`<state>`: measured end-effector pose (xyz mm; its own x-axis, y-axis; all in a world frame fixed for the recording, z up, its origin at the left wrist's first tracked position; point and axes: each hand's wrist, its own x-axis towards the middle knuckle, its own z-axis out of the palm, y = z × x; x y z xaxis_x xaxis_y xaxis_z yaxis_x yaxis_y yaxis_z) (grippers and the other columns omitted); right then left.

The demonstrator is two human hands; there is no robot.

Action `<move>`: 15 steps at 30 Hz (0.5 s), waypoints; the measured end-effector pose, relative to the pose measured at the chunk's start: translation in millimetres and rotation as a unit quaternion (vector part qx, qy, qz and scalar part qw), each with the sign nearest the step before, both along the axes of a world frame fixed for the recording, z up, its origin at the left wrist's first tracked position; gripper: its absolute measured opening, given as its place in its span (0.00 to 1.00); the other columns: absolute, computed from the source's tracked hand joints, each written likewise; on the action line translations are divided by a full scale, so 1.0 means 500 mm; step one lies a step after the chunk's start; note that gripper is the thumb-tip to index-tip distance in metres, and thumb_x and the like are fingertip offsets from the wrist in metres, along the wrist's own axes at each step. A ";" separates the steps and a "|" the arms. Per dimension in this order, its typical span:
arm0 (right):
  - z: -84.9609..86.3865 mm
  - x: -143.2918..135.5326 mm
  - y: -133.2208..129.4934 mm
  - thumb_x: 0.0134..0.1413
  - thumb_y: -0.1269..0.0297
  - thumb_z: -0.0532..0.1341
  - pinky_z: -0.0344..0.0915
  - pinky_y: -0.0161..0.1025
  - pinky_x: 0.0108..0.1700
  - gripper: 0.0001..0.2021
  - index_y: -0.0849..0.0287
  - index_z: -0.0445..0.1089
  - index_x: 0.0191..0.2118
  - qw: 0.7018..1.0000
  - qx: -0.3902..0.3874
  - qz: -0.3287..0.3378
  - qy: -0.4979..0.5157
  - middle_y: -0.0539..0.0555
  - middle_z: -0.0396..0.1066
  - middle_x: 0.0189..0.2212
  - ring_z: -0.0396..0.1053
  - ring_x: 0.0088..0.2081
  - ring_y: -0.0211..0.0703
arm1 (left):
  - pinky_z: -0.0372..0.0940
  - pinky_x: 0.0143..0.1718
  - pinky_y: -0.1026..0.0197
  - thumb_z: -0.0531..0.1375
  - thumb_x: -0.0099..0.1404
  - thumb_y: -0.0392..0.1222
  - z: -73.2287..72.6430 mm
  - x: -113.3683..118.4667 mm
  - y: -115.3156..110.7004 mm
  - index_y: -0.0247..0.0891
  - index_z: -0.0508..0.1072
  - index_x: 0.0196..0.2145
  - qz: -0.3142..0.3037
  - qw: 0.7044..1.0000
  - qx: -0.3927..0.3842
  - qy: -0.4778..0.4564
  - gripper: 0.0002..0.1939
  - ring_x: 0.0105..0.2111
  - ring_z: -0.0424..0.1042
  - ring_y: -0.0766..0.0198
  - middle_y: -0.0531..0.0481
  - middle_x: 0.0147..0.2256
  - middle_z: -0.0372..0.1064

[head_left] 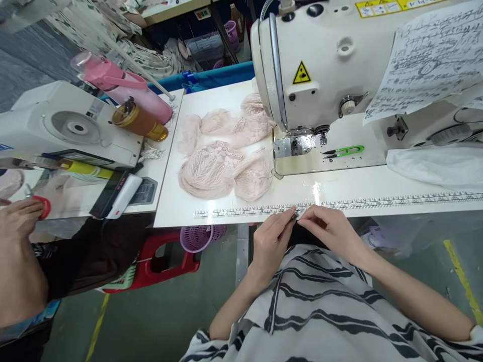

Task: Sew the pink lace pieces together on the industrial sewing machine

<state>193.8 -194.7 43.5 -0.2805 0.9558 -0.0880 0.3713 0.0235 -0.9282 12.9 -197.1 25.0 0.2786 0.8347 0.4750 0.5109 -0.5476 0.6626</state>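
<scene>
Close to my body, at the table's front edge, both hands meet. My left hand (pixel 273 244) is closed, pinching a small shiny metal piece (pixel 295 216) whose exact kind is too small to tell. Thumb and forefinger of my right hand (pixel 330 229) are pressed together right beside it; what they hold, if anything, is hidden. A sewing machine (pixel 320 65) stands beyond my hands. Pale pink lace fabric (pixel 215 171) lies bunched on the white table (pixel 169 208), left of the needle area.
Green thread snips (pixel 345 151) lie on the machine bed. A printed ruler (pixel 377 201) runs along the front edge. At left are a pink bottle (pixel 139 95), an amber cup (pixel 141 123), another machine (pixel 71 125), and a co-worker's hand (pixel 18 216) with red-handled scissors (pixel 44 207).
</scene>
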 end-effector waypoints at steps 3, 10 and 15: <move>-0.018 -0.016 -0.006 0.63 0.59 0.57 0.58 0.35 0.29 0.10 0.56 0.67 0.30 0.996 -0.038 -0.018 0.080 0.48 0.68 0.26 0.63 0.27 0.36 | 0.75 0.45 0.59 0.60 0.66 0.27 0.002 0.000 0.001 0.45 0.70 0.56 0.008 1.000 0.006 -0.014 0.24 0.43 0.77 0.62 0.48 0.45 0.76; -0.030 -0.020 0.007 0.60 0.57 0.59 0.59 0.35 0.31 0.11 0.56 0.68 0.29 0.987 -0.071 -0.039 0.136 0.48 0.68 0.25 0.63 0.28 0.37 | 0.75 0.44 0.60 0.61 0.65 0.26 0.007 -0.005 -0.002 0.46 0.72 0.55 0.014 0.999 -0.010 -0.035 0.24 0.43 0.77 0.62 0.49 0.45 0.77; -0.016 -0.020 0.005 0.59 0.59 0.60 0.58 0.35 0.30 0.11 0.56 0.68 0.28 0.989 -0.066 -0.031 0.131 0.48 0.68 0.25 0.62 0.28 0.36 | 0.75 0.45 0.59 0.61 0.65 0.27 0.003 -0.007 -0.002 0.46 0.72 0.55 0.029 0.999 -0.018 -0.042 0.24 0.44 0.77 0.61 0.49 0.46 0.76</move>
